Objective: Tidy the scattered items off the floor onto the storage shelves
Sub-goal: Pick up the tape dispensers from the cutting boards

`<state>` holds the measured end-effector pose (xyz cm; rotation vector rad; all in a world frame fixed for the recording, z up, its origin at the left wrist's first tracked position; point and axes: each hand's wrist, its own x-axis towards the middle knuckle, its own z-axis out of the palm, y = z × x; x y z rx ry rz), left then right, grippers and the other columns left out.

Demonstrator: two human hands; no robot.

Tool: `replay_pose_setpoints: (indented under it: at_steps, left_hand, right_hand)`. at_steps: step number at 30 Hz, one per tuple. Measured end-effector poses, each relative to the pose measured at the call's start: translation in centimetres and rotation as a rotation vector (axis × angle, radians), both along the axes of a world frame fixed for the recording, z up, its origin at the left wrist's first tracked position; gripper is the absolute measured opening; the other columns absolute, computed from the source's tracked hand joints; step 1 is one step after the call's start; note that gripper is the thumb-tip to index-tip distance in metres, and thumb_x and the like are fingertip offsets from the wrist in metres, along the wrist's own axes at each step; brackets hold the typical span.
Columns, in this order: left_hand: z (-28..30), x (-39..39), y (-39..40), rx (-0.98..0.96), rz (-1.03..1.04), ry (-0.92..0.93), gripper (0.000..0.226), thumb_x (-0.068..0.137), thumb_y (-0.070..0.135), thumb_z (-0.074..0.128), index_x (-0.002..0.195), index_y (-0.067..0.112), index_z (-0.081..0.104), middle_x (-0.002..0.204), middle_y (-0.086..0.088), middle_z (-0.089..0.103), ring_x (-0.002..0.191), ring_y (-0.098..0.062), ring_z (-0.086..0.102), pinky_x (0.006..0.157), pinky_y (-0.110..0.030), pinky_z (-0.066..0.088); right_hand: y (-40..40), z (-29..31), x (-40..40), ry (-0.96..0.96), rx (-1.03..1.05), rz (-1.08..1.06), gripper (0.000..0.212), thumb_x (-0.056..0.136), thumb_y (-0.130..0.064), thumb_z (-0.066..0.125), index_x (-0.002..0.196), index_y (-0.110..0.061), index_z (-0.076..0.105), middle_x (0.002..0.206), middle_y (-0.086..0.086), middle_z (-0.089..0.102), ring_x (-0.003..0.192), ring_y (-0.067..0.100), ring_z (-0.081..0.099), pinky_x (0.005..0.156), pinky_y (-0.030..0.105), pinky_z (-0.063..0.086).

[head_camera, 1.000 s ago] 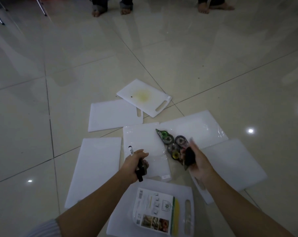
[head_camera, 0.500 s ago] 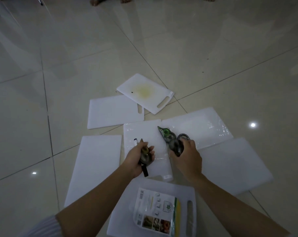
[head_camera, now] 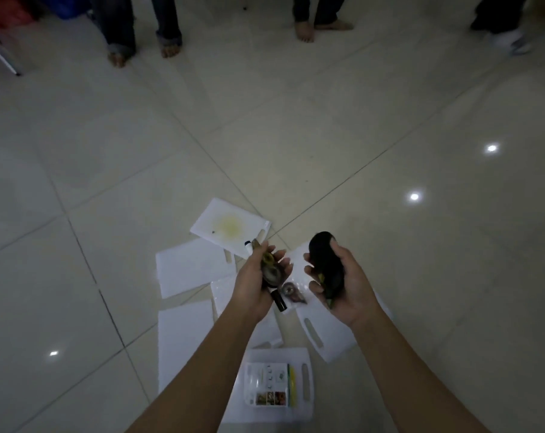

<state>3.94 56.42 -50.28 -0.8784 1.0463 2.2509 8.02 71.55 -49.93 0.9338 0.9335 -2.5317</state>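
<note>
**Both hands lifted, each holding small dark items above the boards**

Both hands have risen from the floor since half a second ago, and the view now takes in more floor and the feet of people standing at the far side. Left hand (head_camera: 258, 285), palm up, has its fingers curled round a black marker pen with a white cap (head_camera: 279, 303) and a dark, round tape dispenser with a yellow-green core (head_camera: 272, 270). Right hand (head_camera: 340, 284), palm up, curls fingers and thumb round a clutch of dark, rounded tape dispensers (head_camera: 324, 260); how many it holds cannot be told. One more dark round tape dispenser (head_camera: 291, 292) lies on the floor pile, seen between the two hands.

Below the hands, flat white plastic cutting boards lie scattered and overlapping on the glossy pale tiled floor (head_camera: 108, 151). The farthest board carries a yellow stain (head_camera: 230, 228). The nearest board bears a printed paper label with small food pictures (head_camera: 269, 385) and a handle slot. Another slotted white board (head_camera: 324, 335) lies under the right forearm. No shelves appear in view.
</note>
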Motion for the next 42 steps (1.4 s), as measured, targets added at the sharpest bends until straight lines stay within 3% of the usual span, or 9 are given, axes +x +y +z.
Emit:
replay_pose_setpoints:
  at_steps: [3, 6, 11, 16, 22, 27, 34, 38, 42]
  left_hand:
    - [9.7, 1.1, 2.9, -0.147, -0.180, 0.063, 0.024, 0.096, 0.032, 0.061, 0.098, 0.008, 0.061, 0.079, -0.006, 0.062, 0.065, -0.020, 0.063, 0.064, -0.033, 0.056]
    - [19.8, 2.4, 6.0, -0.189, -0.293, 0.116, 0.028, 0.095, 0.036, 0.061, 0.100, 0.009, 0.062, 0.077, -0.005, 0.060, 0.062, -0.019, 0.059, 0.063, -0.033, 0.055]
    - [34.5, 4.0, 10.9, -0.102, -0.419, 0.191, 0.034, 0.098, 0.044, 0.052, 0.101, 0.011, 0.057, 0.080, -0.005, 0.058, 0.060, -0.017, 0.055, 0.056, -0.031, 0.049]
    - [45.2, 7.7, 16.2, -0.022, -0.619, 0.238, 0.027, 0.097, 0.042, 0.054, 0.096, 0.015, 0.056, 0.083, -0.003, 0.062, 0.059, -0.015, 0.059, 0.055, -0.028, 0.048]
    - [51.1, 16.7, 22.5, 0.037, -0.983, 0.279, 0.022, 0.096, 0.035, 0.058, 0.100, 0.013, 0.056, 0.082, -0.003, 0.061, 0.056, -0.013, 0.055, 0.049, -0.024, 0.049]
    - [53.7, 26.1, 26.3, 0.128, -1.198, 0.217, 0.024, 0.095, 0.036, 0.059, 0.092, 0.014, 0.052, 0.071, -0.002, 0.059, 0.053, -0.013, 0.053, 0.047, -0.023, 0.048]
    - [57.6, 42.4, 28.8, 0.228, -1.461, 0.141, 0.012, 0.096, 0.025, 0.058, 0.096, 0.014, 0.054, 0.086, -0.009, 0.062, 0.061, -0.015, 0.056, 0.051, -0.023, 0.047]
    - [59.4, 53.8, 28.3, 0.302, -1.677, 0.044, 0.014, 0.097, 0.027, 0.053, 0.092, 0.014, 0.057, 0.082, -0.008, 0.062, 0.068, -0.018, 0.058, 0.057, -0.027, 0.052]
    - [61.0, 64.7, 27.6, 0.348, -1.810, -0.027, 0.022, 0.096, 0.035, 0.056, 0.100, 0.013, 0.059, 0.080, -0.007, 0.066, 0.054, -0.015, 0.063, 0.045, -0.020, 0.051]
  right_hand:
    - [1.4, 10.2, 1.6, 0.004, 0.113, 0.029, 0.046, 0.089, -0.041, 0.061, 0.118, -0.006, 0.061, 0.091, 0.012, 0.068, 0.065, 0.016, 0.056, 0.044, 0.023, 0.043]
    - [3.2, 20.5, 3.7, 0.014, 0.117, -0.097, 0.041, 0.092, -0.043, 0.058, 0.112, -0.007, 0.062, 0.087, 0.013, 0.067, 0.058, 0.015, 0.052, 0.043, 0.023, 0.039]
    - [6.6, 35.0, 8.0, 0.124, 0.017, -0.408, 0.048, 0.091, -0.053, 0.056, 0.113, -0.010, 0.062, 0.085, 0.011, 0.063, 0.060, 0.016, 0.052, 0.040, 0.022, 0.037]
    - [9.9, 44.7, 14.9, 0.214, -0.013, -0.647, 0.047, 0.091, -0.053, 0.056, 0.111, -0.011, 0.060, 0.089, 0.010, 0.065, 0.067, 0.017, 0.055, 0.042, 0.022, 0.038]
    - [13.2, 50.8, 25.5, 0.232, 0.062, -0.909, 0.046, 0.093, -0.057, 0.052, 0.107, -0.015, 0.062, 0.090, 0.008, 0.067, 0.064, 0.016, 0.058, 0.040, 0.021, 0.039]
    - [14.3, 52.9, 35.8, 0.221, 0.051, -1.171, 0.050, 0.091, -0.056, 0.055, 0.110, -0.010, 0.063, 0.092, 0.009, 0.069, 0.065, 0.016, 0.060, 0.040, 0.022, 0.042]
    - [12.9, 55.4, 52.6, 0.224, 0.113, -1.501, 0.052, 0.095, -0.045, 0.052, 0.124, -0.003, 0.059, 0.095, 0.014, 0.069, 0.068, 0.021, 0.061, 0.042, 0.024, 0.043]
    - [9.4, 58.2, 62.9, 0.210, 0.184, -1.714, 0.048, 0.096, -0.045, 0.050, 0.115, -0.003, 0.063, 0.091, 0.012, 0.069, 0.063, 0.020, 0.063, 0.040, 0.023, 0.046]
    - [5.7, 61.1, 71.6, 0.221, 0.304, -1.879, 0.053, 0.096, -0.047, 0.049, 0.100, 0.003, 0.068, 0.083, 0.015, 0.071, 0.058, 0.020, 0.066, 0.042, 0.024, 0.050]
